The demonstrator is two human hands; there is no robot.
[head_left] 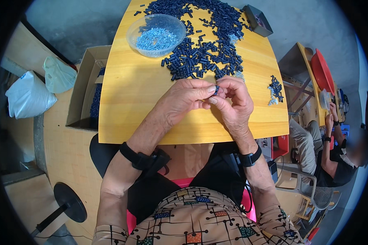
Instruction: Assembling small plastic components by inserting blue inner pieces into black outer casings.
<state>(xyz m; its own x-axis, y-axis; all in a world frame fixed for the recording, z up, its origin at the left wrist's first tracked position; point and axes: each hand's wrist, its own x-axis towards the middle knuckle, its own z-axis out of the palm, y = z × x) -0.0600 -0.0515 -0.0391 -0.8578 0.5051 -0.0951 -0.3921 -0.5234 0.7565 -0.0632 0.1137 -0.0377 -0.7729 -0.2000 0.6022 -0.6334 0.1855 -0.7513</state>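
Observation:
My left hand [187, 98] and my right hand [233, 100] meet over the middle of a yellow wooden table [131, 106]. Together their fingertips pinch one small dark blue plastic piece [216, 89]. Just beyond the hands lies a wide heap of the same dark blue pieces [202, 45]. A clear plastic bowl [156, 34] with small silvery screws stands at the table's far left. A small cluster of dark pieces and screws [274, 90] lies near the right edge. Both wrists wear black bands.
A small dark box [257, 20] sits at the table's far right corner. An open cardboard box [88, 87] with dark pieces stands left of the table, beside white and green bags [30, 94]. Another person [335, 159] sits at a table on the right.

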